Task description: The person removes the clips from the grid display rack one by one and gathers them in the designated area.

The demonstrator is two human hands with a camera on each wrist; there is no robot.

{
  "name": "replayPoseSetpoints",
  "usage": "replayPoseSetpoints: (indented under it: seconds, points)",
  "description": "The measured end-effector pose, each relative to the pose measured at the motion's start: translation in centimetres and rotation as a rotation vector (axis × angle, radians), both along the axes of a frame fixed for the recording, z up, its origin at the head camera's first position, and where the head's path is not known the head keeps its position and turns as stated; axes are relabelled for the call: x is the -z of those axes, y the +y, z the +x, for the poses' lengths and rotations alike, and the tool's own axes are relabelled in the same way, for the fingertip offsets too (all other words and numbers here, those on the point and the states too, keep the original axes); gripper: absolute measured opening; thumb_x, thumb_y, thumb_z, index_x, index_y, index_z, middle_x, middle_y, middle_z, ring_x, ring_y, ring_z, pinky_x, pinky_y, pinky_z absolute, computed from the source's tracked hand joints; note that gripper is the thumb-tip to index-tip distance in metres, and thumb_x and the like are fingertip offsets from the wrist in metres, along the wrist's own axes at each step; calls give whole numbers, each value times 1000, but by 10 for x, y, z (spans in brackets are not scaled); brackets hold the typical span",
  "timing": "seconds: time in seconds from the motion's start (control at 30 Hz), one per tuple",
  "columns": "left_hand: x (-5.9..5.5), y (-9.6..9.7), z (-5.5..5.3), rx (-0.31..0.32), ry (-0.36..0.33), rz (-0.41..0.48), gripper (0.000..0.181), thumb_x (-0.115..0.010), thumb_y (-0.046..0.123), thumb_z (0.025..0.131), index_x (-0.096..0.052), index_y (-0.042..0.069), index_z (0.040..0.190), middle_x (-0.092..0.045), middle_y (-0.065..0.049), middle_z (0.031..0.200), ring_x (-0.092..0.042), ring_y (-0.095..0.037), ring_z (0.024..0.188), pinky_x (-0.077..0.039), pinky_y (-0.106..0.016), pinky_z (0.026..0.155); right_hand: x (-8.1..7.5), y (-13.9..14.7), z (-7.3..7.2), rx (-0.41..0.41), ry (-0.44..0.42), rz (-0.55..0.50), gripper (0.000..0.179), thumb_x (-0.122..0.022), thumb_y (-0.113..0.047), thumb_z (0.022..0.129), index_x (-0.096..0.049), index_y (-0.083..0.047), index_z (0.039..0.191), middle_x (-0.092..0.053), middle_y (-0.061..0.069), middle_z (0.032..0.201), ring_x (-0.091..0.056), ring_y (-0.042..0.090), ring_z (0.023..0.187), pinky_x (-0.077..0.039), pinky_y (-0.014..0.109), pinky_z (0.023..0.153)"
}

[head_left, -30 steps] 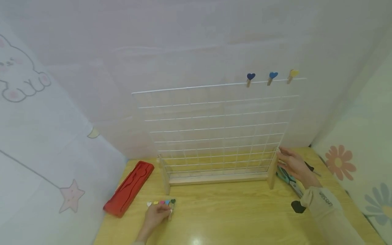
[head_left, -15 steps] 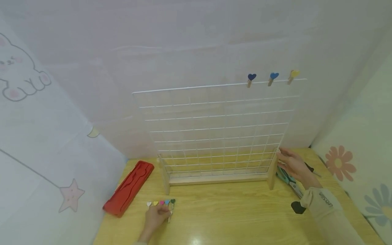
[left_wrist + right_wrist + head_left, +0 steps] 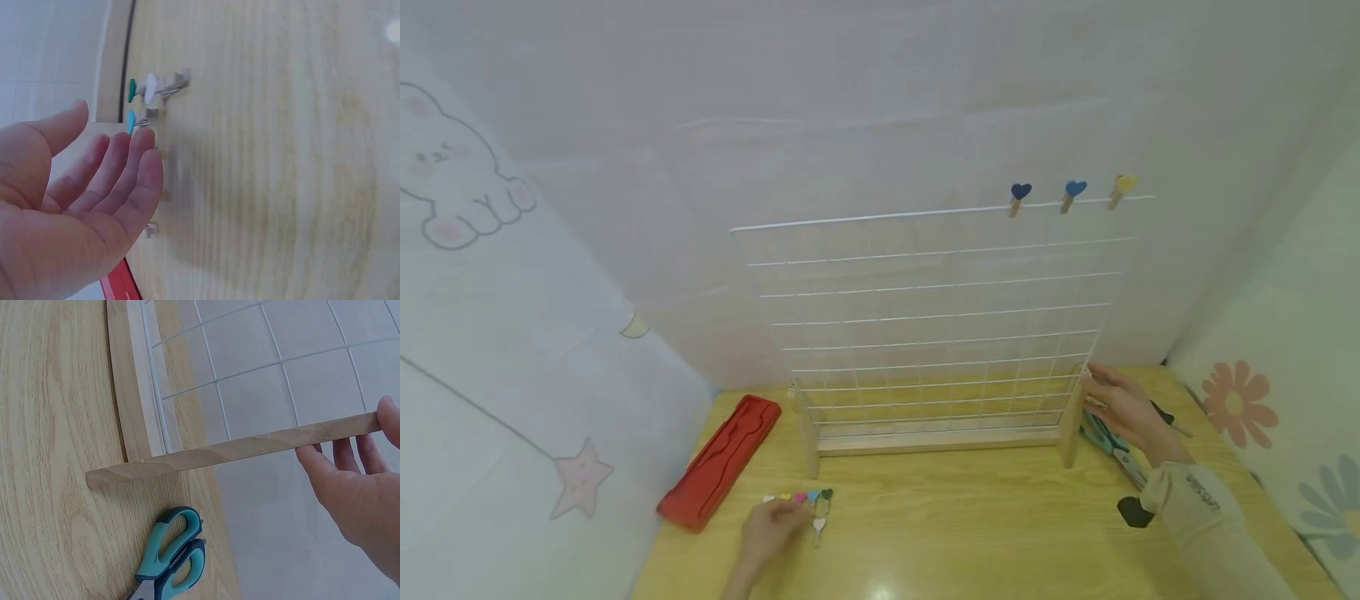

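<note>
My left hand [image 3: 767, 527] hovers low over the table, its fingers loosely bent and holding nothing in the left wrist view. Just right of its fingertips lies a small wooden clothespin with a white heart [image 3: 819, 525]. Behind it is a row of heart clothespins, among them green [image 3: 827, 494], light blue [image 3: 813, 497] and pink [image 3: 800, 497]; the hand partly covers the row's left part. My right hand [image 3: 356, 487] grips the upper end of the wooden side post [image 3: 237, 449] of a white wire grid rack [image 3: 925, 215], thumb on one side, fingers on the other.
Dark blue [image 3: 1020, 191], blue [image 3: 1075, 188] and yellow [image 3: 1126, 183] heart clothespins sit on the grid's top wire. A red tray [image 3: 718, 467] lies at left. Teal-handled scissors [image 3: 169, 556] and a black flat piece [image 3: 1135, 512] lie at right. Cloth walls enclose the table.
My left hand has let go of the white heart clothespin and drawn left, leaving it lying in view. The right hand keeps its hold on the post. The head view has shifted slightly.
</note>
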State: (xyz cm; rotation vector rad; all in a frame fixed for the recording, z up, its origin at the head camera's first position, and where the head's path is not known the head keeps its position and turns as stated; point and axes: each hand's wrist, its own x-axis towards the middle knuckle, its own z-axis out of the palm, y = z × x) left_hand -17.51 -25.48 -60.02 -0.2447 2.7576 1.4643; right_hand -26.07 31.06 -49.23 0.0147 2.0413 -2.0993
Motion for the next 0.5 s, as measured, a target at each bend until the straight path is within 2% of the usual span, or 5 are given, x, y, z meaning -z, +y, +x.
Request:
replayPoseSetpoints:
  seconds: [0.1, 0.17, 0.3, 0.4, 0.5]
  points:
    - [-8, 3, -2, -30, -67, 120, 35, -71, 25, 88, -67, -4, 107, -70, -10, 90, -66, -19, 78, -54, -29, 64, -1, 0, 0, 3, 8, 4, 80, -49, -32, 101, 3, 2, 151, 6, 28, 155, -47, -5, 111, -35, 34, 108]
    - [-15, 7, -5, -27, -85, 185, 37, -69, 24, 90, -64, -5, 111, -70, -14, 95, -67, -23, 83, -55, -33, 68, -1, 0, 0, 3, 10, 3, 80, -49, -32, 101, 3, 2, 151, 5, 28, 155, -48, -8, 105, -38, 32, 106]
    - [-32, 20, -14, 13, -86, 301, 38, -65, 21, 93, -61, -9, 115, -68, -18, 100, -67, -29, 88, -57, -40, 74, 0, 1, -1, 5, 8, -9, 80, -50, -31, 101, 3, 3, 151, 5, 29, 155, -49, -10, 101, -42, 26, 101]
    - [-49, 33, -25, 42, -72, 406, 37, -63, 19, 94, -59, -8, 119, -67, -18, 102, -66, -32, 90, -57, -43, 77, 1, 1, -2, 2, 10, -24, 79, -50, -29, 101, 3, 3, 151, 5, 29, 155, -49, -9, 102, -44, 24, 98]
    - [-70, 48, -37, 96, -63, 460, 37, -62, 18, 95, -57, -5, 123, -66, -18, 106, -66, -33, 90, -57, -43, 77, 2, 2, -2, -3, 14, -29, 78, -49, -28, 102, 4, 4, 150, 4, 29, 155, -50, -9, 102, -45, 21, 95]
